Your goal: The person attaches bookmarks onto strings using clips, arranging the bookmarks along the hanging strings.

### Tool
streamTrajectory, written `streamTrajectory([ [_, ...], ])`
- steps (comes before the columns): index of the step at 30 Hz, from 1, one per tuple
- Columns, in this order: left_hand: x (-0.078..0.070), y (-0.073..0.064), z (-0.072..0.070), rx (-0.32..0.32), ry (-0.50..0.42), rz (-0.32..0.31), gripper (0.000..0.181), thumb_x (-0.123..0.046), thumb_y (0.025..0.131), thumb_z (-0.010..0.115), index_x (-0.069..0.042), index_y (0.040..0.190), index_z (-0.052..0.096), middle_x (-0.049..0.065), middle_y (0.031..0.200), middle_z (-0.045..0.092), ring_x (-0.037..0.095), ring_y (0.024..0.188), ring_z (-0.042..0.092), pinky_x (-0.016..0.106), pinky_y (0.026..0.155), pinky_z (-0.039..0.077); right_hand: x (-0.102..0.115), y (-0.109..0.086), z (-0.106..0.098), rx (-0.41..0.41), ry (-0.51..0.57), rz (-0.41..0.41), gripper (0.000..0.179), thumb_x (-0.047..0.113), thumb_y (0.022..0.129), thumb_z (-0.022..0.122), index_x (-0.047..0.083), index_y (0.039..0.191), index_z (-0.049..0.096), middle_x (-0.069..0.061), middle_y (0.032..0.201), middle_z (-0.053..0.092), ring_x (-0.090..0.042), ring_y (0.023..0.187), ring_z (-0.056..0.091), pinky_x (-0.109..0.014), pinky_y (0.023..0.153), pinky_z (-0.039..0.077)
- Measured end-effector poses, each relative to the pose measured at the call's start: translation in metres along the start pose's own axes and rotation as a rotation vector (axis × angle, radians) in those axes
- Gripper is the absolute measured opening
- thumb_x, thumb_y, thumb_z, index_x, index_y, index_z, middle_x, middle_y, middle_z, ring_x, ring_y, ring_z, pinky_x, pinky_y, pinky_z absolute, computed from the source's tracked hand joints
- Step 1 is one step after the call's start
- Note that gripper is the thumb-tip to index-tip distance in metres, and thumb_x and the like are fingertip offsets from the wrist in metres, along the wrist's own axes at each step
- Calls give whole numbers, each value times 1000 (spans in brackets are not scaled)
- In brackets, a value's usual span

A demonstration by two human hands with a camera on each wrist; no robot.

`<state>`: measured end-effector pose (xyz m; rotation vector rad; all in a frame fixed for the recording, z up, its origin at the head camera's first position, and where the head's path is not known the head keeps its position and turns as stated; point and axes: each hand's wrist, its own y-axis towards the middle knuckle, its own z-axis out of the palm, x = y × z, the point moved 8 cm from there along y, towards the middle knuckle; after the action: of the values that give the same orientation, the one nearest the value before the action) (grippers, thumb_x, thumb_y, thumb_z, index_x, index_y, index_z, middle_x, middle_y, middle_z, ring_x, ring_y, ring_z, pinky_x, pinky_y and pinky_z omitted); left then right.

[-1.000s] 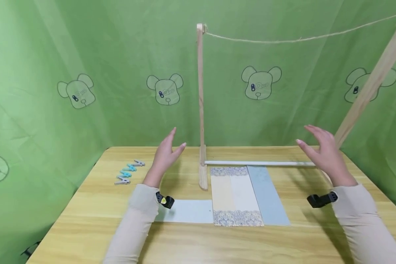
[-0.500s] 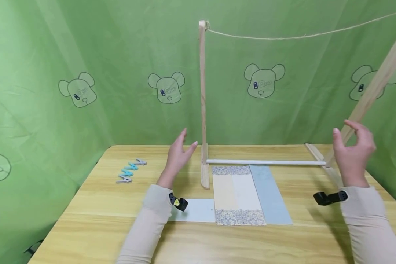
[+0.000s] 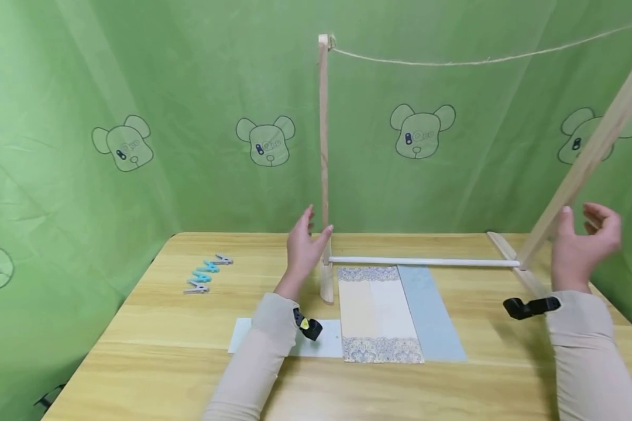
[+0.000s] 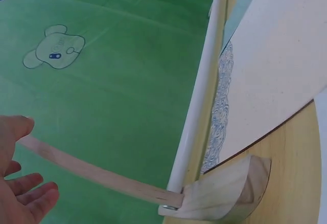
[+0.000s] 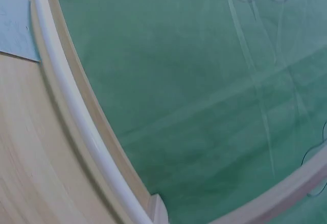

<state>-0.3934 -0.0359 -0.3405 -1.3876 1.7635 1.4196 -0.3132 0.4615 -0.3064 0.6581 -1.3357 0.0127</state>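
Observation:
A wooden stand has a left post [image 3: 323,146], a slanting right post [image 3: 595,152], a white crossbar [image 3: 423,261] low between them and a sagging twine line [image 3: 442,64] at the top. My left hand [image 3: 302,251] is beside the lower left post, thumb and fingers spread to either side of it; contact cannot be made out. In the left wrist view, the fingers [image 4: 36,198] are relaxed. My right hand [image 3: 581,251] is at the lower right post, its fingers loosely bent and holding nothing visible. The right wrist view does not show that hand.
A lace-patterned cream cloth [image 3: 381,310] lies flat before the crossbar. A blue cloth [image 3: 434,321] is at its right, a pale blue piece [image 3: 239,334] at its left. Several small clips, including a grey clip [image 3: 197,287], lie at left on the wooden table [image 3: 153,351].
Both hands have moved to the right. The left has come up to the left post, and the right has reached the right post. The cloths and clips stay put.

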Motion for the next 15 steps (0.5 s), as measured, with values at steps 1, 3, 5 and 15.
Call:
streamTrajectory([
  [1,1,0,2,-2,-1,-5,67,-23,87,68,-8,144,35,12,139,48,31,117,53,38,98,47,-5,2,-1,0,-1,17,32,19,86,69,16,116,60,12,111,55,0,103,46,-17,96,33],
  [3,3,0,6,-6,-9,-18,66,-23,87,68,-8,143,36,12,138,49,31,116,55,36,97,48,-14,5,-1,11,0,45,36,20,83,72,18,118,60,12,112,54,0,104,47,-17,96,35],
  [5,6,0,8,-27,-18,-29,65,-23,87,68,-8,142,39,14,136,51,31,113,57,35,94,50,-23,10,2,45,32,90,42,19,80,76,18,119,60,11,115,55,-1,105,48,-18,95,38],
  [15,4,4,11,-175,-99,-33,49,-16,83,72,0,127,56,15,124,61,30,105,64,29,84,54,-38,16,13,97,284,241,39,7,72,81,11,109,68,6,102,64,-4,91,59,-12,87,47],
])
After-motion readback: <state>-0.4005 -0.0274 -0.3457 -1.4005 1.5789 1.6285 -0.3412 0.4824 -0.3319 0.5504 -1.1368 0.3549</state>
